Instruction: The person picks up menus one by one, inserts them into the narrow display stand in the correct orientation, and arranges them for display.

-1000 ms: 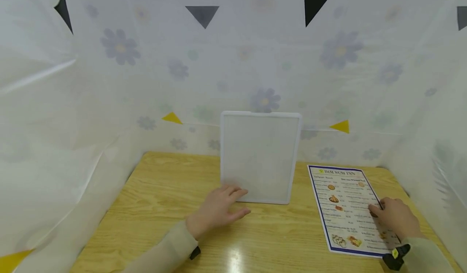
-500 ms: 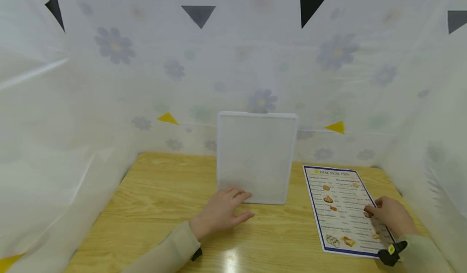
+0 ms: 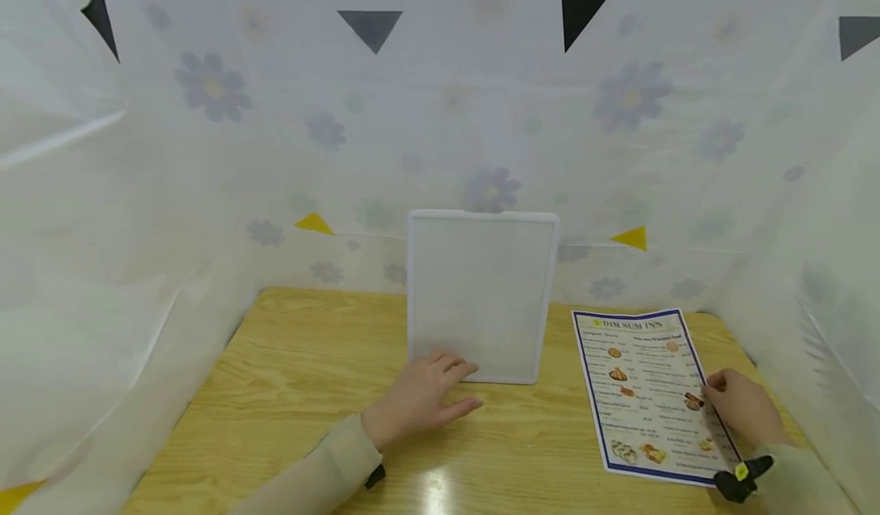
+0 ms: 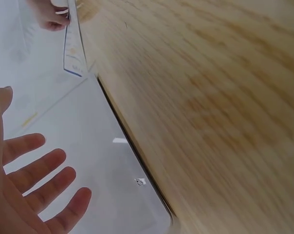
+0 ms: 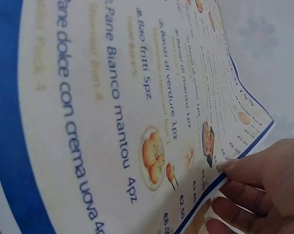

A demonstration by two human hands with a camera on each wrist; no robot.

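**Menu at the right hand, frame at the left**

Menu [image 3: 646, 393] lies flat on the right part of the wooden table [image 3: 302, 377], directly under and just left of the right hand [image 3: 745, 412]; its long axis runs away from the person, tilted a little so the title end points toward the back wall; the right hand is much the nearer of the two, with its thumb and fingertips pinching the sheet's right long edge, and in the right wrist view that edge bows up slightly off the table where the fingers [image 5: 249, 170] curl round it; the left hand [image 3: 419, 396] is well apart from the menu, resting on the table with fingers straight and spread, their tips touching the lower left corner of a white-rimmed frame [image 3: 481, 293] that stands upright at mid-table, leaning back toward the flowered plastic sheeting [image 3: 206, 156]; the menu is a thin glossy sheet with a dark blue border, a heading that reads DIM SUM INN, two columns of small print with prices, and small pictures of dishes; the frame sits just left of the menu's far end, not touching it so far as the head view shows
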